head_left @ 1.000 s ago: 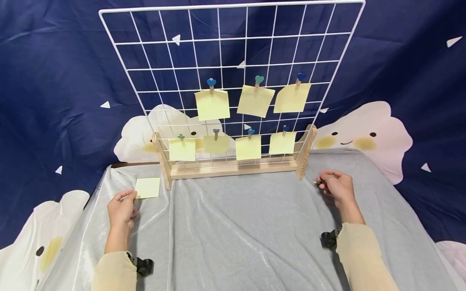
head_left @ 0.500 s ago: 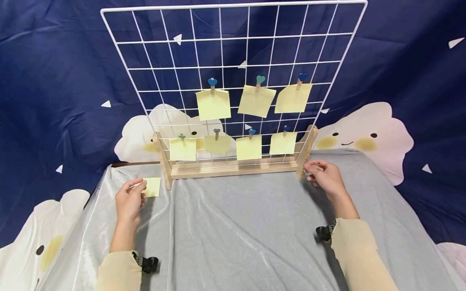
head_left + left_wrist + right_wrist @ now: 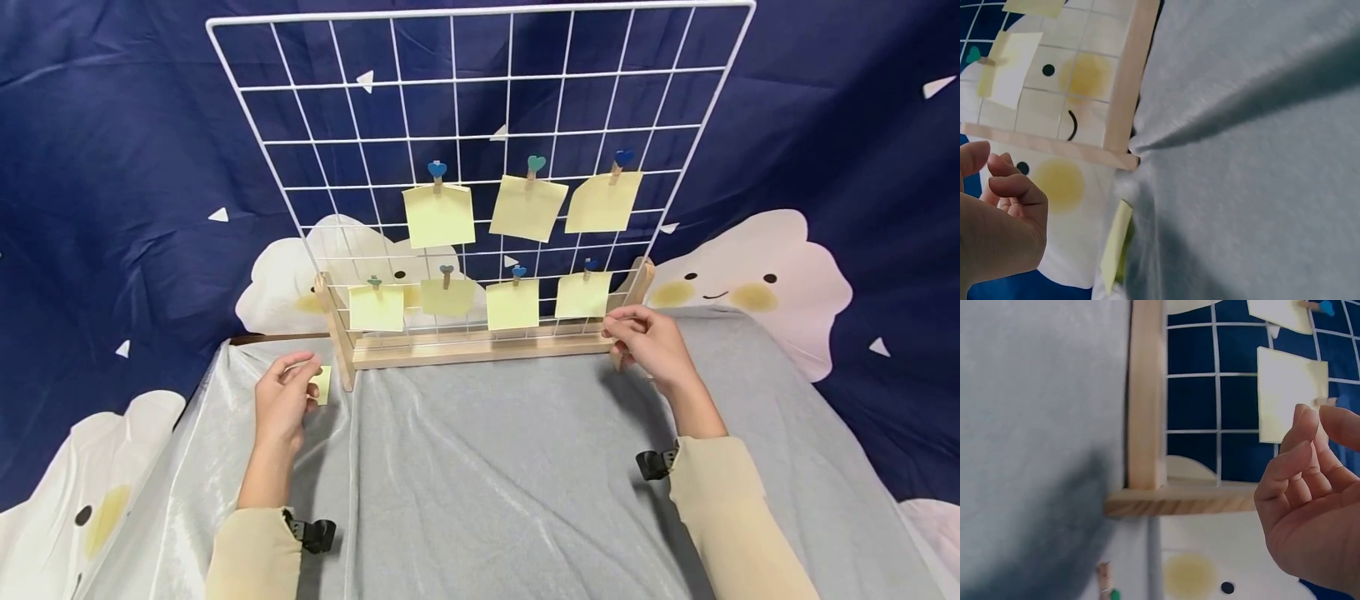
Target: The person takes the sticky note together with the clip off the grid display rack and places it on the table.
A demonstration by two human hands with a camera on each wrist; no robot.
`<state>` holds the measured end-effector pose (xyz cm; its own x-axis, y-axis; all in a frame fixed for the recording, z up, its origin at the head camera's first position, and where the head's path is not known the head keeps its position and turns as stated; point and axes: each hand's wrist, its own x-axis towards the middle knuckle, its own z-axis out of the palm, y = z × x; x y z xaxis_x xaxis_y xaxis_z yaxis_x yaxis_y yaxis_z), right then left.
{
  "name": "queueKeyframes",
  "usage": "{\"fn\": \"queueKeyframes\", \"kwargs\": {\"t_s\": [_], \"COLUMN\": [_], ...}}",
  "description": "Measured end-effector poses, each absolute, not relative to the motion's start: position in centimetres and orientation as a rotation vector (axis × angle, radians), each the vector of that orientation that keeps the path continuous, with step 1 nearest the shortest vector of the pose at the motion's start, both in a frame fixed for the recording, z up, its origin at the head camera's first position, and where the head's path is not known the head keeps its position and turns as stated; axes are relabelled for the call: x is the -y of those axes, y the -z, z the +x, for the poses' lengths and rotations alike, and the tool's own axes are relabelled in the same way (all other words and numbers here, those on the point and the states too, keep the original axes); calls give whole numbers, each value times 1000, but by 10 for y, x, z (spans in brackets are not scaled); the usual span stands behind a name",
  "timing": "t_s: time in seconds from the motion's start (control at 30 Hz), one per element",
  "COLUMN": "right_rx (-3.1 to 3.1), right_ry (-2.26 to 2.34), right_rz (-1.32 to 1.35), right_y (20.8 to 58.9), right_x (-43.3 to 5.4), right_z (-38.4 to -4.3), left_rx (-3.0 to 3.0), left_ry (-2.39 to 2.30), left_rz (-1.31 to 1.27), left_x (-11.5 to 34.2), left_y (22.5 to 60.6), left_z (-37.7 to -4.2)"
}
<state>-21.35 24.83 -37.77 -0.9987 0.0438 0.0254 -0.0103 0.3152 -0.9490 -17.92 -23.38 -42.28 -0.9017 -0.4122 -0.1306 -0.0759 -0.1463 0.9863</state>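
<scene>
A: Starting with the head view, how far along is it?
B: Part-way, I'd judge. Seven notes (image 3: 528, 208) hang on the wire grid (image 3: 509, 78), each under a heart-topped clip (image 3: 536, 163): three above, four below, so the upper row is one short of the lower.
A: And off the grid?
B: One loose note (image 3: 323, 385) on the cloth-covered table (image 3: 465, 467), just beside the left foot of the wooden stand (image 3: 480, 351). The left hand (image 3: 283, 398) hides part of it.
A: Is that hand holding it?
B: The left wrist view says no: the fingers are loosely bent with nothing in them, and the loose note lies apart from them.
A: What about the right hand (image 3: 652, 346)?
B: In the right wrist view its fingers curve slackly, thumb near forefinger, nothing visible between. The tips overlap the lower-right note (image 3: 582, 295); whether they touch it, I can't tell.
A: Anything else there?
B: A loose clip (image 3: 1107, 581), green at one end, lying on the cloth near the stand's right foot. So seven notes are clipped, and one note and one clip remain unpaired.
</scene>
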Motion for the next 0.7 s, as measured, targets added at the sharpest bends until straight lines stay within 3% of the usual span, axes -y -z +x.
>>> {"fn": "queueKeyframes", "kwargs": {"t_s": [0.7], "right_rx": [2453], "right_ry": [-1695], "right_rz": [303], "right_y": [317], "right_x": [-201], "right_z": [-223], "left_rx": [1903], "left_ry": [2182], "left_rz": [411], "left_x": [211], "left_y": [398], "left_z": [-187]}}
